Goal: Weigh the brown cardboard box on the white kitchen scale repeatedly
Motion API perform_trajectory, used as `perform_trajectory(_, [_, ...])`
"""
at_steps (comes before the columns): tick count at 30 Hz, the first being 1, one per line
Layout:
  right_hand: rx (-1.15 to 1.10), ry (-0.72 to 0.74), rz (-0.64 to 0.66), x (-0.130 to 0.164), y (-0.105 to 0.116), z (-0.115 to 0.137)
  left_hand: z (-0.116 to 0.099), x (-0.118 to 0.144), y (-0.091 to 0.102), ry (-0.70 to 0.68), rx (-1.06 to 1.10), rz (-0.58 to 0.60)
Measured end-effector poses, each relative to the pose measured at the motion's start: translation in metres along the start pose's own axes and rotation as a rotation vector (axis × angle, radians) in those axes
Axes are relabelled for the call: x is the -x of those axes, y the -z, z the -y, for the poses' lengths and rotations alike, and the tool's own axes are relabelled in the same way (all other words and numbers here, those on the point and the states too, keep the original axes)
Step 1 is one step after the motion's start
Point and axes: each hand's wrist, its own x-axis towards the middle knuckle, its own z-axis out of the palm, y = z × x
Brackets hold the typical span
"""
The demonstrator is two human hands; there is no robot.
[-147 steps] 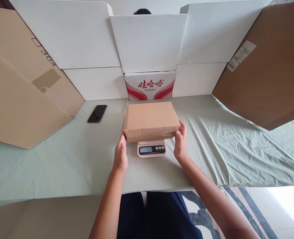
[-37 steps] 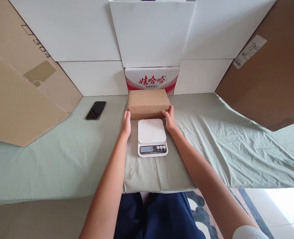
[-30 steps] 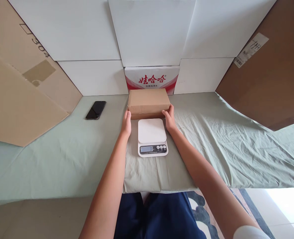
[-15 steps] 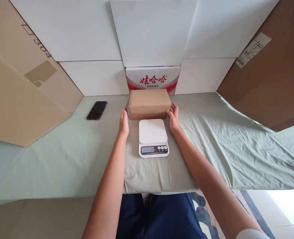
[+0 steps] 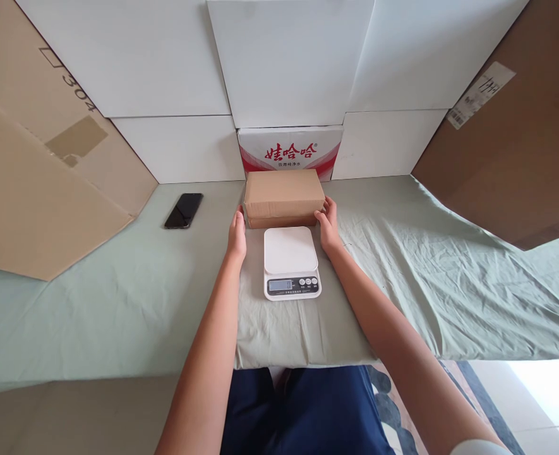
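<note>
A small closed brown cardboard box (image 5: 283, 188) sits behind the kitchen scale, with a hand at each end. My left hand (image 5: 237, 236) is upright against its left side, the thumb near the front corner and the other fingers mostly hidden. At the right end, my right hand (image 5: 328, 224) has its thumb on the front face and its fingers around the side. The white digital kitchen scale (image 5: 290, 249) lies flat between my forearms, its platform bare and its display lit with small digits I cannot read clearly.
A black phone (image 5: 183, 210) lies left on the green cloth (image 5: 175, 284). Behind stand white panels (image 5: 288, 57) and a red-and-white carton (image 5: 289, 145). Large cardboard sheets lean in at the left (image 5: 47, 177) and right (image 5: 506, 145).
Both hands have moved slightly inward, closing against the ends of the cardboard box. The box, the scale and the phone stay in place.
</note>
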Motion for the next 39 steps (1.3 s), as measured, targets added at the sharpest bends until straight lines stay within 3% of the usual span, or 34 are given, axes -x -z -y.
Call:
perform_trajectory(19, [0.015, 0.008, 0.069, 0.002, -0.003, 0.007, -0.001, 0.001, 0.0, 0.021, 0.0, -0.023])
perform_trajectory(39, [0.103, 0.028, 0.081, 0.005, -0.004, 0.012, -0.003, 0.002, -0.003, -0.031, 0.0, 0.046])
